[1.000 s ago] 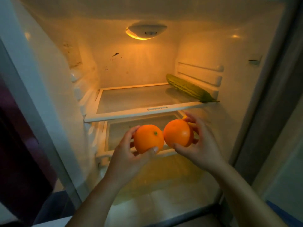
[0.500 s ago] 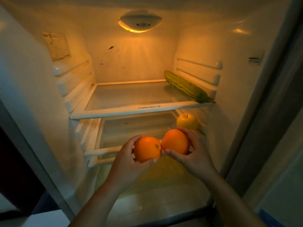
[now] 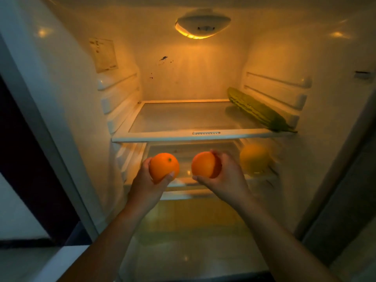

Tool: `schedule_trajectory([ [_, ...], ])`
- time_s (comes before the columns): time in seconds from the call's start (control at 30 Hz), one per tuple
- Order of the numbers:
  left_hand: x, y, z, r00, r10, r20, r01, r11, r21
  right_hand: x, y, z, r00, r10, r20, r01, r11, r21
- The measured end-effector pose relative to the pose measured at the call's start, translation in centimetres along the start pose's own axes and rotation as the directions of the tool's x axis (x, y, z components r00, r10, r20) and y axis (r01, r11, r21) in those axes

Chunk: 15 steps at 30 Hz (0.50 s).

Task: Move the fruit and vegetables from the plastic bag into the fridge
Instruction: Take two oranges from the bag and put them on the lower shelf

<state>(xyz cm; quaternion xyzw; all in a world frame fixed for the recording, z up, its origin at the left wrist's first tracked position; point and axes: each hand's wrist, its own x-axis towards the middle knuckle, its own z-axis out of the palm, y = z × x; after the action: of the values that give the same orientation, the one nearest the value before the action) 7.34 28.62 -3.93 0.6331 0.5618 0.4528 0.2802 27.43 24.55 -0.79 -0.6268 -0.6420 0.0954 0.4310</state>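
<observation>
- Left hand point(image 3: 146, 186): fingers and thumb curled round the left orange point(image 3: 164, 167), stem dimple facing the camera
- Right hand point(image 3: 225, 176): fingers wrapped over the far side of the right orange point(image 3: 205, 164), thumb under it
- The two oranges are near each other, not touching, at about the same height
- Key relation: both oranges are held in front of the gap between the upper shelf point(image 3: 162, 137) and the lower shelf point(image 3: 260, 175) of the fridge point(image 3: 193, 78); the lower shelf lies straight ahead of and slightly below the hands
- The oranges are round, so no long axis needs aligning
- A yellow fruit point(image 3: 254, 158), blurred, sits at the right end of the lower shelf; the right hand is the nearer one to it, the left hand is nearer the left part of that shelf
- Judgement: the right orange needs to go down just left of the yellow fruit, and the left orange further left
- A bitter gourd point(image 3: 258, 109) lies on the upper shelf against the right wall, long axis running from the back toward the front right corner, tip past the shelf edge
- The plastic bag is not in view
- Writing: a sticker point(image 3: 103, 54) on the left inner wall carries print too small to read; the strip point(image 3: 206, 132) in the upper shelf trim shows marks that cannot be read; no brand is legible
</observation>
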Motion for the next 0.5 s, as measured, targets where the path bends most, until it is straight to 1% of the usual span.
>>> schedule_trajectory([
  [0.1, 0.5, -0.3, 0.0, 1.000, 0.016, -0.004, -0.016, 0.999, 0.028, 1.2, 0.0, 1.5, 0.995, -0.048, 0.082, 0.060, 0.987, -0.149],
  [0.13, 0.6, -0.4, -0.1, 1.000, 0.024, -0.013, -0.024, 0.999, 0.043, 1.3, 0.2, 1.9, 0.993, -0.039, 0.111, 0.057, 0.985, -0.164],
  [0.2, 0.8, -0.7, -0.2, 0.999, 0.029, -0.037, -0.026, 0.996, 0.084, 1.4, 0.6, 2.4, 0.991, 0.007, 0.135, 0.011, 0.992, -0.130],
  [0.27, 0.9, -0.9, -0.2, 0.999, 0.018, -0.039, -0.015, 0.996, 0.090, 1.4, 1.0, 2.5, 0.993, 0.045, 0.111, -0.037, 0.997, -0.074],
  [0.37, 1.2, -0.8, 0.2, 1.000, -0.002, 0.013, 0.002, 1.000, -0.001, 1.2, 1.6, 2.0, 0.991, 0.129, 0.019, -0.128, 0.990, -0.057],
  [0.43, 1.4, -0.3, 0.9, 0.998, 0.006, 0.064, -0.002, 0.998, -0.059, 1.2, 2.2, 1.6, 0.987, 0.153, -0.050, -0.158, 0.982, -0.102],
  [0.5, 1.5, 0.2, 1.9, 0.995, 0.033, 0.092, -0.025, 0.997, -0.079, 1.2, 3.0, 1.2, 0.993, 0.089, -0.079, -0.103, 0.974, -0.202],
])
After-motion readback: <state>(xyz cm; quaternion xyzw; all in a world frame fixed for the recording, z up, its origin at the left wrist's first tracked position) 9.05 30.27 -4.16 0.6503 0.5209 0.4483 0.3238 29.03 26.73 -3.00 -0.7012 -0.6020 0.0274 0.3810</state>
